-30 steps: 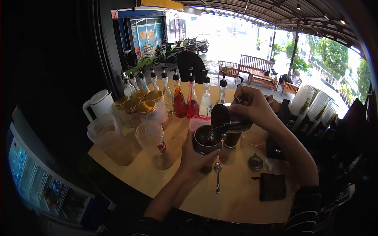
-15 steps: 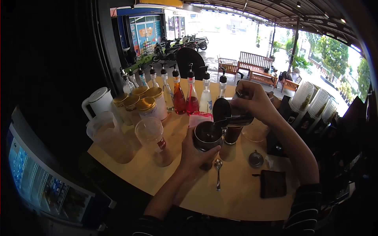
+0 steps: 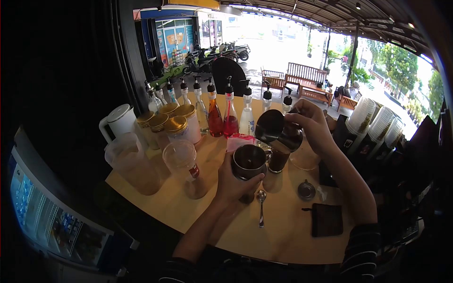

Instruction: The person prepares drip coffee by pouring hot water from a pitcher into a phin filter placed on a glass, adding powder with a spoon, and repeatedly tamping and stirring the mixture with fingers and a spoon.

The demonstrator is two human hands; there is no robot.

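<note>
My left hand (image 3: 230, 185) is wrapped round a metal cup (image 3: 249, 175) and holds it over the table with its dark mouth facing up. My right hand (image 3: 312, 123) grips the handle of a shiny metal pitcher (image 3: 290, 137), tilted beside the cup's upper right and apart from it. What lies inside the pitcher is hard to make out. Behind and below the pitcher stands a glass (image 3: 279, 162) of brown liquid, partly covered. A spoon (image 3: 261, 210) lies on the wooden table below my left hand.
Pump bottles (image 3: 230, 115) line the far edge. Gold-lidded jars (image 3: 177, 129), a white kettle (image 3: 121, 121), a clear jug (image 3: 130, 162) and a plastic cup (image 3: 180, 158) stand left. A dark cloth (image 3: 327, 220), a small metal piece (image 3: 306, 190) and cup stacks (image 3: 362, 115) are right.
My right hand has raised the pitcher and drawn it rightward, tipping it back from the cup's rim. My left hand and the cup have barely moved.
</note>
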